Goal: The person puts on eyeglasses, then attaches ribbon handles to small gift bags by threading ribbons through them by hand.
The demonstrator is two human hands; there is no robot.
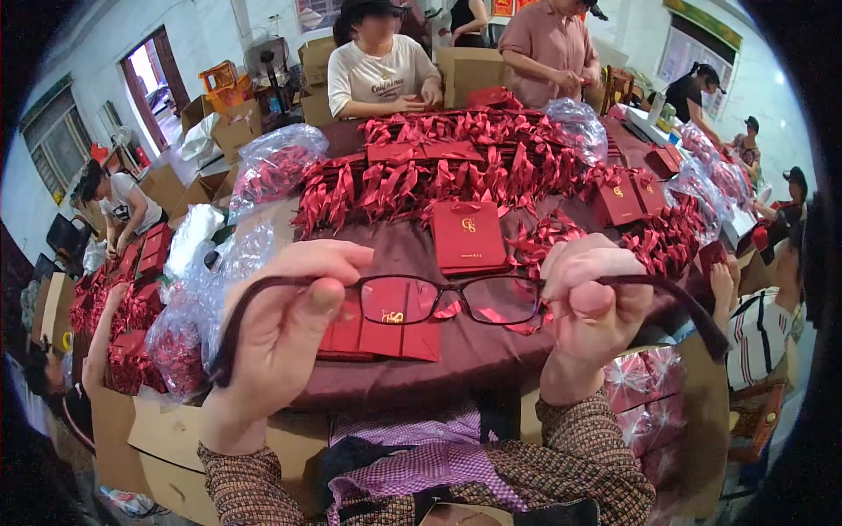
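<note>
A pair of dark-framed eyeglasses [450, 287] is held up in front of me, its arms unfolded and pointing back toward me. My left hand [294, 324] pinches the left temple near the hinge, between thumb and fingers. On the other side my right hand [592, 302] grips the right temple the same way, fingers curled. Behind the lenses, red gift bags [395, 337] lie flat on the table. Just beyond the glasses lies another red gift bag [467, 235] with gold lettering.
Rows of red ribbon-handled bags [421, 188] cover the far side of the dark red tablecloth [491, 373]. Clear plastic sacks [272, 167] of bags stand at left. Open cardboard boxes [171, 438] flank me below. Several people sit or stand around the table.
</note>
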